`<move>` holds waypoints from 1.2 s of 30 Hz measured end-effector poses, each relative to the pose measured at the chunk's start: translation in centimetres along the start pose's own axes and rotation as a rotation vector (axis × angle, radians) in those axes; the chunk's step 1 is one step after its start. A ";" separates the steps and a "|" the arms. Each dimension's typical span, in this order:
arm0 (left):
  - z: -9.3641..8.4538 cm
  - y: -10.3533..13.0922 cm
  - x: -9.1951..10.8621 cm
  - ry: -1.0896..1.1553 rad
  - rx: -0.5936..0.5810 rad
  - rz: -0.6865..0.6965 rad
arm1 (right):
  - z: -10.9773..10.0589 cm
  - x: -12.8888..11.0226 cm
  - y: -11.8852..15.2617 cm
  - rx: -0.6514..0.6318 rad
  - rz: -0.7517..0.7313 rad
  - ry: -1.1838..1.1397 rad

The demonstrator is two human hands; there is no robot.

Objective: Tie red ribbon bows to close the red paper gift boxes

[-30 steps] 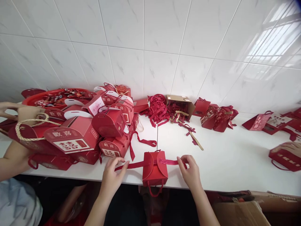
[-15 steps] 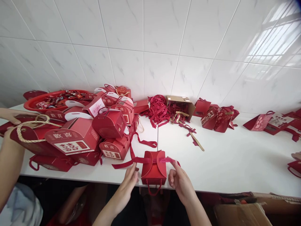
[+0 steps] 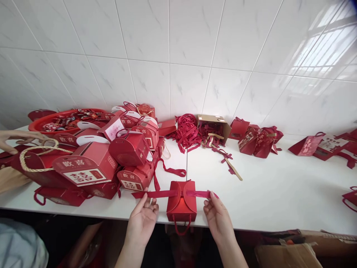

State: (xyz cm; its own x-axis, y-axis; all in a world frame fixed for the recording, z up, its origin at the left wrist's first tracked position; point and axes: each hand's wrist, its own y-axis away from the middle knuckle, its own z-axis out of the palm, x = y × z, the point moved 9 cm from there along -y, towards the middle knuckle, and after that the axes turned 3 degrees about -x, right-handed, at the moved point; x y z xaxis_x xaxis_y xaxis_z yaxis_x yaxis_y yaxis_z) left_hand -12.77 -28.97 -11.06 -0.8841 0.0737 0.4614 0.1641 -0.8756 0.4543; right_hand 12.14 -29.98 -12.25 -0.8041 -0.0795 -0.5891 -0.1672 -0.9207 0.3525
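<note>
A small red gift box (image 3: 181, 208) stands at the table's front edge, its curved flaps closed over the top and a cord handle hanging toward me. A dark red ribbon (image 3: 164, 194) runs through the slots on its top, with a tail out to each side. My left hand (image 3: 143, 217), palm up, pinches the left tail between thumb and fingers. On the other side my right hand (image 3: 219, 216) grips the right tail near its end. Both tails are stretched nearly straight and level. Neither hand touches the box itself.
Finished-looking red boxes (image 3: 86, 163) are piled at left, before a red basin (image 3: 41, 124) of wrapped sweets. Another person's hand (image 3: 21, 139) is among them. Behind lie a ribbon heap (image 3: 186, 130) and an open carton (image 3: 227, 130). More red boxes (image 3: 258, 143) stand at right.
My left hand has moved left and turned palm up, and my right hand has shifted slightly outward; the ribbon tails are now straighter. The other person's hands have shifted at the far left.
</note>
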 end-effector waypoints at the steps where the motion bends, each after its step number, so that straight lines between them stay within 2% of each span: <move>1: 0.4 0.2 0.9 -0.023 -0.011 0.065 | 0.2 -1.5 0.1 0.006 -0.104 0.092; 4: 2.6 1.2 4.0 -0.121 -0.087 0.268 | 1.9 -6.2 1.3 0.024 -0.404 0.416; 7: 6.0 3.0 7.2 -0.252 -0.206 0.519 | 4.4 -10.1 3.1 0.055 -0.644 0.705; 10: 9.1 4.6 8.7 -0.355 -0.282 0.651 | 7.2 -12.4 4.3 0.016 -0.784 0.848; 14: 12.5 5.9 9.0 -0.476 -0.343 0.707 | 11.7 -13.4 5.4 -0.151 -0.893 0.981; 19: 16.6 7.1 6.9 -0.653 -0.555 0.659 | 16.6 -13.1 6.5 -0.418 -0.792 0.881; 25: 19.7 8.8 4.0 -0.733 -0.783 0.527 | 20.0 -11.2 6.0 -0.593 -0.548 0.767; 28: 20.3 9.6 3.3 -0.828 -0.830 0.522 | 20.2 -10.0 5.1 -0.591 -0.431 0.776; 30: 20.4 9.7 3.1 -0.908 -0.823 0.522 | 20.4 -9.4 5.1 -0.630 -0.406 0.780; 34: 20.3 9.6 3.0 -1.005 -0.804 0.534 | 21.2 -8.5 6.7 -0.848 -0.441 0.780; 36: 20.3 9.6 2.9 -1.038 -0.812 0.553 | 21.1 -8.7 6.9 -0.857 -0.499 0.779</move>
State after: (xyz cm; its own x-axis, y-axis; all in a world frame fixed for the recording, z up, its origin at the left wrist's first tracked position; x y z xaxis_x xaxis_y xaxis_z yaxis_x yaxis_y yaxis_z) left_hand -4.91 -27.43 10.10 -0.0171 -0.3620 0.9320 -0.2284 -0.9061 -0.3562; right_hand 5.98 -27.60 10.65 -0.1622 0.4125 -0.8964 0.3028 -0.8438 -0.4431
